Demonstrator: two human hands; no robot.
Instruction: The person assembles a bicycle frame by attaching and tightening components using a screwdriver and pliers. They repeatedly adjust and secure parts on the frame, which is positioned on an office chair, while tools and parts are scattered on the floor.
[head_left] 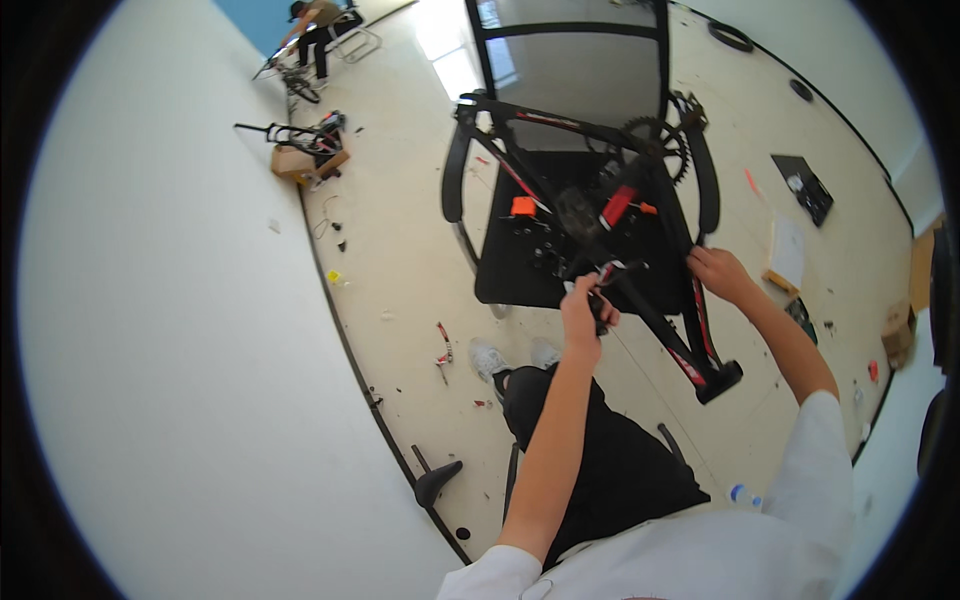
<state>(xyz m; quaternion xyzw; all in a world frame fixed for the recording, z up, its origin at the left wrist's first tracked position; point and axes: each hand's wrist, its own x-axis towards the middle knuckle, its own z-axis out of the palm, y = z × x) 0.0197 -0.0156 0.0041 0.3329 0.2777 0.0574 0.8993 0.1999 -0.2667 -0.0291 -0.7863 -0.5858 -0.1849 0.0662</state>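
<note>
A black and red bicycle frame (655,322) rests across the seat and armrests of a black chair (515,283). My right hand (716,272) is closed round one of its tubes on the right. The fingers of my left hand (584,318) are wrapped round a small dark piece (600,312), its kind partly hidden; a silver and red part (609,271) shows just above, beside the frame. A toothed chainring (668,138) sits at the frame's far end. On the seat lie an orange block (523,206) and several small loose parts (541,250).
A saddle (435,484) and a red-black part (444,345) lie on the floor to the left. Farther off are a cardboard box (292,161) of bike parts and a seated person (322,25) beside a bicycle. At right are an open black case (806,190) and a bottle (743,495).
</note>
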